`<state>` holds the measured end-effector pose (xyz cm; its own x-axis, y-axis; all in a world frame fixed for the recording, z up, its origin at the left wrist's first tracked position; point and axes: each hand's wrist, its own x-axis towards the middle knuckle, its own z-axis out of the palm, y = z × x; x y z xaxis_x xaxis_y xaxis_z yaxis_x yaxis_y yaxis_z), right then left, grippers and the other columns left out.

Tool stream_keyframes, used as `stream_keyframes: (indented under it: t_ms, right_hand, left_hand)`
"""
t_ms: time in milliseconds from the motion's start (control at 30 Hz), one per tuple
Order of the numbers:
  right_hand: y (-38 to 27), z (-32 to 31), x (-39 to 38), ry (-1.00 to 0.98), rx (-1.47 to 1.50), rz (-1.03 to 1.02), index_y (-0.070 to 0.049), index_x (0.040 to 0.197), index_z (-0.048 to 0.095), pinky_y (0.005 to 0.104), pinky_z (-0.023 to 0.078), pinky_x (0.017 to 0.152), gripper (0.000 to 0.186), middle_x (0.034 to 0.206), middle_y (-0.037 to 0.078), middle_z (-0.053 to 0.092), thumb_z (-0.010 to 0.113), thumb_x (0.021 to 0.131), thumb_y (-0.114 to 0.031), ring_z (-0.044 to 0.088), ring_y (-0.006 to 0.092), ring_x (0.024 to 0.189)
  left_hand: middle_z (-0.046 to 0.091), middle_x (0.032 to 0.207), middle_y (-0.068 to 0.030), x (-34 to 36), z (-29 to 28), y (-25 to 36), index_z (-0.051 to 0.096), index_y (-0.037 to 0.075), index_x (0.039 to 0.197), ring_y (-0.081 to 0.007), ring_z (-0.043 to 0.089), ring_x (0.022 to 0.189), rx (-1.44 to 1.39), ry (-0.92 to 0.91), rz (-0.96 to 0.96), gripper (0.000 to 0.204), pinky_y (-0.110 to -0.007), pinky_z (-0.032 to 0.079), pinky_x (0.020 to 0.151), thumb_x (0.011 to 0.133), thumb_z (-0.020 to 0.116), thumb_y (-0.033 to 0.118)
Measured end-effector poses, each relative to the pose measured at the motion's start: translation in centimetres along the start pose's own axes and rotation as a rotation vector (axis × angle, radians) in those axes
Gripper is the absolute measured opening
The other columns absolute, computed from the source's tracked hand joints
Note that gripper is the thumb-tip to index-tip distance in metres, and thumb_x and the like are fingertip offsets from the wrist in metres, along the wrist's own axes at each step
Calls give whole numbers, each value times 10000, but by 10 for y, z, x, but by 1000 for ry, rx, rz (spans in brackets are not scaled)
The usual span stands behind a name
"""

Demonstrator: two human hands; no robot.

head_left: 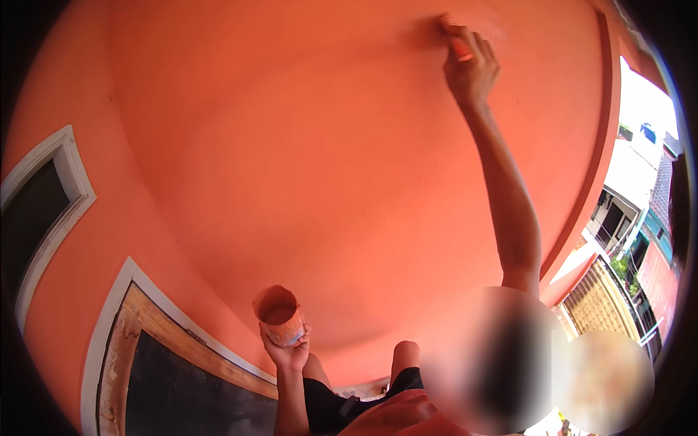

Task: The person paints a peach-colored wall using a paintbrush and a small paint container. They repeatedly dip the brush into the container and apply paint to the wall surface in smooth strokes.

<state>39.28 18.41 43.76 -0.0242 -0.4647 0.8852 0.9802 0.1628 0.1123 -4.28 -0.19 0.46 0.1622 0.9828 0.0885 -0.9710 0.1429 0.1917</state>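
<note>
My left hand (289, 354) is wrapped round the lower part of a paint-smeared can (292, 331), low in front of the wall. The can is tilted, so its dark inside shows; how much paint it holds I cannot make out. High up, at the end of my stretched right arm, my right hand (474, 76) grips a paintbrush with an orange handle (461, 49). The brush's head is close against the orange wall (313, 145), partly hidden by fingers and shadow. A slightly shinier patch of wall lies just right of that hand.
On the left are a white-framed window (81, 190) and a wooden-framed dark door or window (167, 328). A raised orange edge (605, 109) bounds the wall on the right. Beyond it stand houses and a slatted gate (598, 296). Blurred patches cover the lower right.
</note>
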Motion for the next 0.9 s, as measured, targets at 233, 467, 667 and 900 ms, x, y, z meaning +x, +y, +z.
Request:
stream_keyframes:
  t_ms: [233, 467, 667, 900]
  right_hand:
    - [-258, -5, -35, -246, 684, -302, -191, 929, 637, 350, 464, 483, 179, 908, 3, 687, 764, 810, -151, 628, 204, 743]
    - [-228, 17, 5, -455, 750, 259, -102, 1114, 676, 400, 563, 679, 234, 921, 110, 742, 734, 889, -128, 727, 278, 800]
    - [-91, 11, 62, 130, 230, 640, -71, 1025, 755, 320, 557, 717, 187, 926, 67, 782, 760, 916, -222, 742, 202, 791]
    - [-246, 30, 18, -3, 373, -294, -214, 1064, 679, 355, 538, 537, 414, 925, -7, 666, 692, 714, 6, 658, 200, 803]
  left_hand:
    - [623, 1268, -123, -5, -1, -8, 521, 98, 1407, -345, 630, 929, 28, -50, -36, 716, -301, 505, 580, 942, 579, 639]
    - [606, 1305, -143, -26, -6, 13, 506, 96, 1425, -337, 623, 924, 52, -55, 22, 735, -304, 505, 586, 953, 545, 658]
    - [593, 1307, -166, -37, -18, 41, 477, 83, 1447, -345, 624, 929, 47, -84, 116, 741, -319, 531, 609, 966, 528, 643]
    - [598, 1257, -165, -39, -22, 39, 471, 59, 1443, -373, 636, 985, -47, -128, 160, 718, -340, 560, 627, 978, 535, 603]
